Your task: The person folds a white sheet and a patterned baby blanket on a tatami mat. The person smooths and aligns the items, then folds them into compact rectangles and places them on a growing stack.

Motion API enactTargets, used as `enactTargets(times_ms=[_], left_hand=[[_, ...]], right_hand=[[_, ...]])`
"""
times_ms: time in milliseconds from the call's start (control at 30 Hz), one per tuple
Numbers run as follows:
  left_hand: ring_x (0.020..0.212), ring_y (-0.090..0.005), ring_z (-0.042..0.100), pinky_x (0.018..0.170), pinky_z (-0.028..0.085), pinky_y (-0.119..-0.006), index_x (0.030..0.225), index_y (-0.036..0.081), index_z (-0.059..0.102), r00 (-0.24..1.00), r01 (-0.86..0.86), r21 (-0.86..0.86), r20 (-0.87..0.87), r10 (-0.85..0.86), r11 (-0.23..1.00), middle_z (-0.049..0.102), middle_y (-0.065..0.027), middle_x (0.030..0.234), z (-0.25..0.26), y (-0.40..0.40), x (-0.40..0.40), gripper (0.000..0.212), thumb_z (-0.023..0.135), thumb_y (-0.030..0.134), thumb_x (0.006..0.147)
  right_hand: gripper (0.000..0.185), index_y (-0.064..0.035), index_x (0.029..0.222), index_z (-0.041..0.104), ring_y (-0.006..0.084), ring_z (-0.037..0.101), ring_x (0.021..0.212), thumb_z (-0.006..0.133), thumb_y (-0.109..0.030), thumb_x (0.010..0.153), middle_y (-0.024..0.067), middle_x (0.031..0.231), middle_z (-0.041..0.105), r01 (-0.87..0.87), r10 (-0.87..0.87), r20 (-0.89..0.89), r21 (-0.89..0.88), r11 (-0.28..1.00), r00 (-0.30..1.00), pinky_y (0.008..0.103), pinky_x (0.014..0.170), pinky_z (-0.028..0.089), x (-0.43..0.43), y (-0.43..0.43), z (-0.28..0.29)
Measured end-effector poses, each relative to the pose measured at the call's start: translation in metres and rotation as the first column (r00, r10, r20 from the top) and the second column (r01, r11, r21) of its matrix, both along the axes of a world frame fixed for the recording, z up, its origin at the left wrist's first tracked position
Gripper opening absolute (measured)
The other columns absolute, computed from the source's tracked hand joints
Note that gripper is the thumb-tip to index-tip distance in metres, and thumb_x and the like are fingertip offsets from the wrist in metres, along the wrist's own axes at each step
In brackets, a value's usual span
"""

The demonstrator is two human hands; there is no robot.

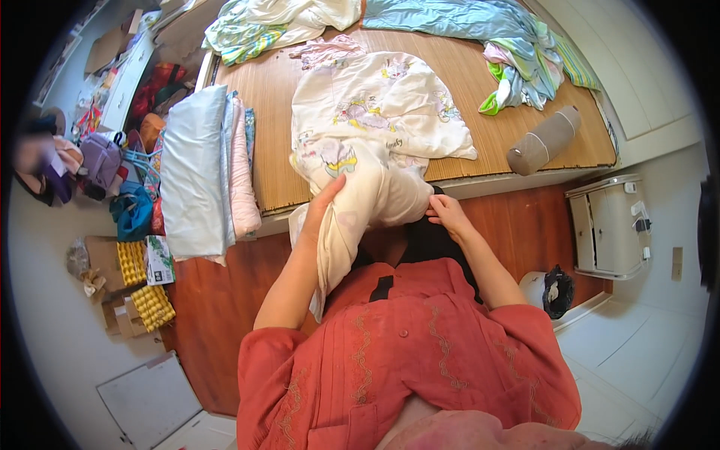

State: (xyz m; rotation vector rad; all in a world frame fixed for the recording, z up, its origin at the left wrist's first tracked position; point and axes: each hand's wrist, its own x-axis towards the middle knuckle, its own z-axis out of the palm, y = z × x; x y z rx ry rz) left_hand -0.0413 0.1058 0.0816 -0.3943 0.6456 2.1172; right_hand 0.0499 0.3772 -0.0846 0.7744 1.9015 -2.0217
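A white cloth with printed cartoon figures (360,112) lies spread on the mat-covered bed (270,146), and its near part hangs over the bed's front edge towards me. At that near part, my left hand (323,208) lies under and against a bunched fold, its thumb on top. My right hand (447,214) pinches the cloth's right edge between thumb and fingers, just off the bed. Behind the white cloth lies a small crumpled pink cloth (329,50). The fingers of my left hand are partly hidden by the fabric.
Folded bedding (194,169) is stacked at the bed's left end. A rolled brown bundle (543,140) lies on the right, near crumpled coloured cloths (523,73). A blue quilt (439,17) lies along the back. A cabinet (607,225) and a lined bin (557,292) stand at right.
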Motion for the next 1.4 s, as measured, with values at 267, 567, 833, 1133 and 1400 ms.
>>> enactTargets(times_ms=[267, 567, 833, 1133, 1400], left_hand=[[0.111, -0.0319, 0.06, 0.099, 0.046, -0.043, 0.132, -0.002, 0.052, 0.977, -0.093, 0.168, -0.176, 0.123, 0.981, 0.061, -0.0179, 0.125, 0.103, 0.027, 0.004, 0.054, 0.05, 0.038, 0.096], [0.129, -0.0315, 0.047, 0.111, 0.033, -0.043, 0.141, 0.002, 0.044, 0.942, -0.194, 0.042, -0.271, 0.198, 0.98, 0.049, -0.0152, 0.141, 0.091, -0.038, 0.034, 0.062, 0.042, 0.046, 0.097], [0.128, -0.0345, 0.048, 0.11, 0.035, -0.046, 0.144, 0.002, 0.037, 0.995, 0.047, -0.34, 0.096, -0.015, 0.939, 0.047, -0.0174, 0.143, 0.003, -0.102, 0.087, 0.06, 0.052, 0.033, 0.096], [0.117, -0.0299, 0.056, 0.102, 0.044, -0.043, 0.136, 0.003, 0.047, 0.999, 0.047, -0.341, 0.026, -0.041, 0.939, 0.057, -0.0152, 0.13, -0.008, -0.093, 0.097, 0.051, 0.057, 0.031, 0.095], [0.111, -0.0264, 0.059, 0.096, 0.048, -0.041, 0.131, 0.004, 0.051, 0.99, 0.139, -0.46, 0.036, -0.138, 0.877, 0.06, -0.0129, 0.124, -0.07, -0.113, 0.082, 0.047, 0.059, 0.032, 0.095]], right_hand=[[0.059, -0.0119, 0.147, 0.033, 0.0232, 0.046, 0.129, 0.045, -0.046, 0.1, 0.0074, 0.146, 0.043, 0.147, -0.357, -0.186, -0.67, 0.728, 0.915, 0.0408, 0.107, 0.04, -0.059, -0.015, 0.04], [0.054, -0.0009, 0.136, 0.046, 0.0227, 0.056, 0.118, 0.059, -0.035, 0.096, 0.0125, 0.133, 0.056, -0.05, -0.3, -0.32, -0.753, 0.656, 0.899, 0.0392, 0.097, 0.049, -0.015, 0.038, 0.146], [0.051, 0.0081, 0.13, 0.05, 0.0219, 0.063, 0.108, 0.067, -0.017, 0.089, 0.0151, 0.122, 0.062, -0.062, 0.022, -0.091, -0.455, 0.889, 0.996, 0.0345, 0.092, 0.052, 0.08, 0.047, 0.17], [0.052, -0.0025, 0.136, 0.049, 0.0196, 0.055, 0.116, 0.068, -0.014, 0.089, 0.0074, 0.128, 0.058, -0.153, 0.186, 0.058, -0.357, 0.921, 0.981, 0.0357, 0.1, 0.044, 0.117, 0.011, 0.128], [0.045, -0.0048, 0.134, 0.05, 0.0235, 0.062, 0.111, 0.063, -0.019, 0.093, 0.01, 0.125, 0.061, 0.141, -0.027, 0.279, -0.396, 0.907, 0.96, 0.0415, 0.09, 0.053, 0.098, 0.042, 0.126]])
